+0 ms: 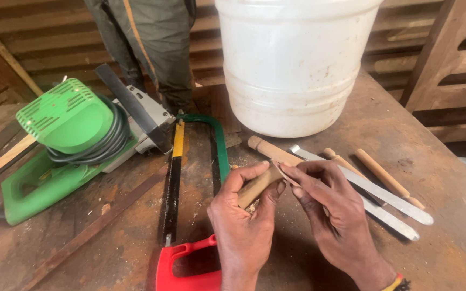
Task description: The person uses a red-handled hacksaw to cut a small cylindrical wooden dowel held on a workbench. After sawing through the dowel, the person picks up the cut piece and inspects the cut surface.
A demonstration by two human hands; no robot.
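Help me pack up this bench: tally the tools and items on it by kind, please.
Green power tool: 1
Hacksaw: 1
White plastic bucket: 1
Flat metal blades: 2
Loose wooden handles: 3
Wooden handle held in left hand, touched by right hand: 1
Total: 9

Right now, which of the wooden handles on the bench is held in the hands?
The short handle gripped by the left hand, with the right hand at its tip. The other handles lie untouched on the bench.
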